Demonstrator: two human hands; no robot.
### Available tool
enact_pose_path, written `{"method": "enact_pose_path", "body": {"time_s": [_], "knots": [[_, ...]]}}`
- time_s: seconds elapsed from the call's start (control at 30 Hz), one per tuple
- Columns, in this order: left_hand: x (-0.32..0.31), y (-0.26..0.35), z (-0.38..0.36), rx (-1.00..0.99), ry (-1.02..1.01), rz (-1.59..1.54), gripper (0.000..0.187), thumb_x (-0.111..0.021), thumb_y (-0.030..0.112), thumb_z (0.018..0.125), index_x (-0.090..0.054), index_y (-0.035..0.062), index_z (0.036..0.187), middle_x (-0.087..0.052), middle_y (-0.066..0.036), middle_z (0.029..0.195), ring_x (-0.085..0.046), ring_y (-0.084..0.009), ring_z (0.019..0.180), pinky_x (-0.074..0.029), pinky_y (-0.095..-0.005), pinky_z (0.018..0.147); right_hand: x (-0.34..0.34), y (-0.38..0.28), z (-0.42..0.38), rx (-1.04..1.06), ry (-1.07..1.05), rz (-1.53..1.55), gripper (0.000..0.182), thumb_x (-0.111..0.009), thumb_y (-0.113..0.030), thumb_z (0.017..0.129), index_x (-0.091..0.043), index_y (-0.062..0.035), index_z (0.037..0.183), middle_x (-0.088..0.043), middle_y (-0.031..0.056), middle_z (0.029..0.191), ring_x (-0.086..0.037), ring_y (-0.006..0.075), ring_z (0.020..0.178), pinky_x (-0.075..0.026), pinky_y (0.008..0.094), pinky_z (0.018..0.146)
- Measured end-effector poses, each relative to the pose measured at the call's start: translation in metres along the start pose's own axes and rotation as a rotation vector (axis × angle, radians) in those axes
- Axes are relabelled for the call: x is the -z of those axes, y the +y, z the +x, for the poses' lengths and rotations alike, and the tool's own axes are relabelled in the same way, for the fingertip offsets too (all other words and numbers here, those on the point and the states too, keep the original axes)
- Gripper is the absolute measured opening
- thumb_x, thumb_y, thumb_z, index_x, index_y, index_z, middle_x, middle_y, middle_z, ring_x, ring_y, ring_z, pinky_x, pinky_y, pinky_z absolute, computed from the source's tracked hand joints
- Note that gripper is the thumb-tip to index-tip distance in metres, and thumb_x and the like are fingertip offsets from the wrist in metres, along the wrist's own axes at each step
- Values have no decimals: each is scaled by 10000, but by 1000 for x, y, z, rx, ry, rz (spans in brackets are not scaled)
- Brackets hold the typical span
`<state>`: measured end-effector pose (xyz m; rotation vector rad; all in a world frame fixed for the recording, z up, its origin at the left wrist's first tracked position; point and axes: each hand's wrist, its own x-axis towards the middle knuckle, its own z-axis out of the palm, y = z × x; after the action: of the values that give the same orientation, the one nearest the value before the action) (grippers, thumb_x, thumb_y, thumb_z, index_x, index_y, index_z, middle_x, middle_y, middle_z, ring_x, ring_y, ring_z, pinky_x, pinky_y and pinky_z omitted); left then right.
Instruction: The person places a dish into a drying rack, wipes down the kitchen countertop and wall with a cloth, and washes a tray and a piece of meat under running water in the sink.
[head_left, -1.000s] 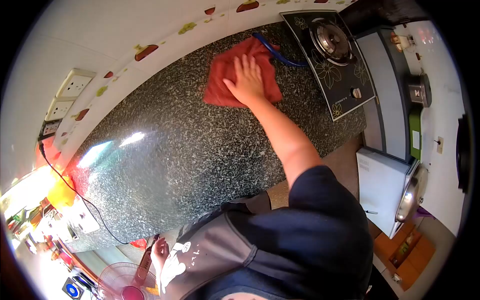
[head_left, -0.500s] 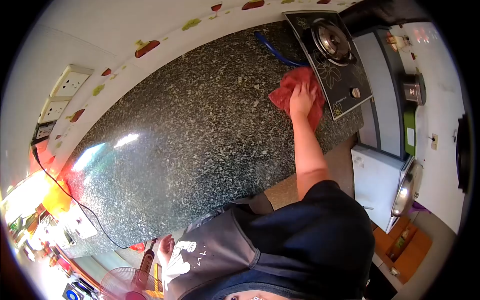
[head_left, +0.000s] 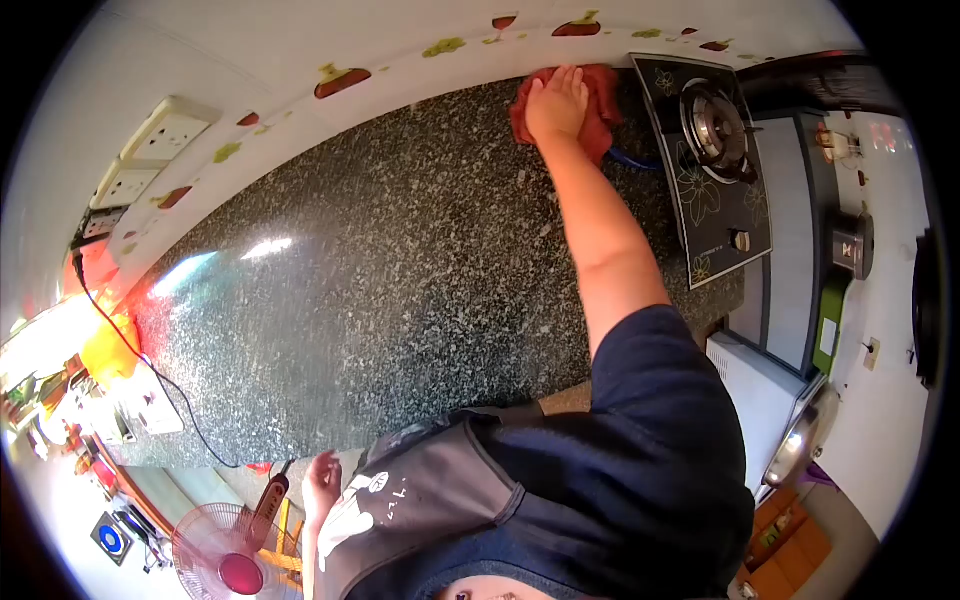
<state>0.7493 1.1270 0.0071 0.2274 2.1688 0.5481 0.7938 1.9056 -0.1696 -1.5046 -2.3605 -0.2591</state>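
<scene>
Head camera: I take the stove (head_left: 712,222) as my marker. Below it in my view, past the end of the surface (head_left: 400,270), sits an orange box (head_left: 795,565), open, with something small and yellowish-green inside, too small for me to name. Between the box and the stove stands a white cabinet (head_left: 750,410), with a round metal lid or pan (head_left: 800,440) at its side; I cannot tell which. To the stove's right is a dark pot-like container (head_left: 852,246), its inside hidden from me. Far to the stove's left, in strong glare, I see what looks like an orange bag (head_left: 108,345), and I cannot make out its contents.

The red cloth (head_left: 600,112) lies on the surface just to the stove's left, bunched up by the wall (head_left: 390,60). My right hand (head_left: 557,106) is on top of it, palm down and fingers stretched out, so the cloth is under the palm and shows on both sides. A blue hose (head_left: 634,161) runs from the cloth's edge toward the stove. My left hand (head_left: 322,482) is well apart from the stove, down to its left, beside the apron (head_left: 430,490); I cannot tell how its fingers are set.
</scene>
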Motion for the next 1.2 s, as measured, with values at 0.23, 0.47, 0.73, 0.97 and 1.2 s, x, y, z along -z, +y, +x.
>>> {"method": "enact_pose_path", "body": {"time_s": [0.23,0.47,0.73,0.97,1.2], "knots": [[6,30,-23,27,132,89,267,-648,131,893,-658,67,1152,-689,-138,996,-675,-272,849,-537,-374,800,90,117,-139,179,-142,-87,699,-463,-506,974,-261,-192,1564,-273,121,1608,-241,314,1476,-183,504,1167],[-22,-48,-36,194,103,29,245,-660,209,895,-675,55,1085,-695,-143,952,-672,-275,836,-533,-371,788,100,82,-204,-671,-404,-177,695,-303,-578,993,-215,-215,1579,-186,111,1639,-198,359,1492,-184,572,1162],[-85,-268,-73,555,225,-293,278,-640,304,884,-659,27,909,-692,-201,885,-669,-337,848,-516,-422,789,97,-274,-171,449,-219,108,540,-473,-419,961,-505,-139,1422,-452,143,1496,-428,383,1344,-374,505,1076],[-93,-323,-127,749,77,-540,153,-647,217,884,-692,71,874,-705,-71,790,-653,-162,706,-538,-340,695,117,-631,-270,1261,-263,784,476,-564,-301,919,-545,-127,1362,-540,90,1392,-505,327,1228,-406,455,1037],[-72,-364,-134,827,368,-917,152,-592,143,919,-640,45,812,-637,-28,708,-584,-121,647,-497,-297,630,115,-887,-329,1306,-625,958,640,-482,-314,940,-289,-213,1542,-365,104,1554,-402,322,1390,-331,396,1138]]}}
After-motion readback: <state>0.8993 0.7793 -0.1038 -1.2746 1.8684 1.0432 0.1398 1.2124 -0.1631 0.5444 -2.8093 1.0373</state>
